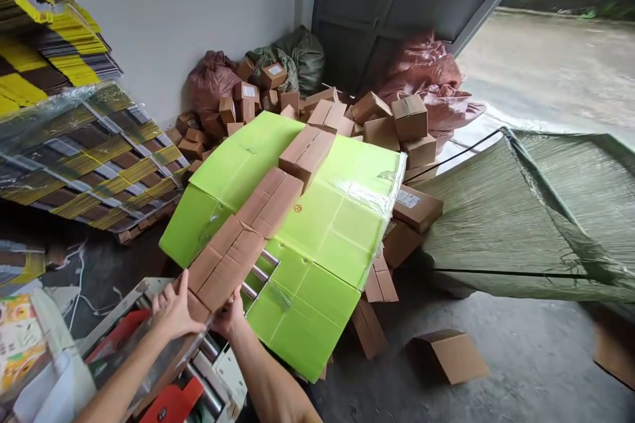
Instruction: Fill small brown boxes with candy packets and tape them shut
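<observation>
My left hand [172, 307] and my right hand [231, 318] both press against the near end of a brown cardboard box [223, 263] on a roller conveyor [258, 272]. Ahead of it, two more brown boxes [270, 201] [307, 153] lie in a line running up and away. They rest between bright green flat cardboard sheets [322, 238] wrapped in clear film, which flank the line on both sides.
A heap of small brown boxes [387, 122] lies past the line, with pink sacks [426, 76] and green sacks [292, 56] against the wall. Yellow-striped flat cartons [89, 152] are stacked left. A green woven sack [526, 211] lies right; a loose box [449, 355] is on the floor.
</observation>
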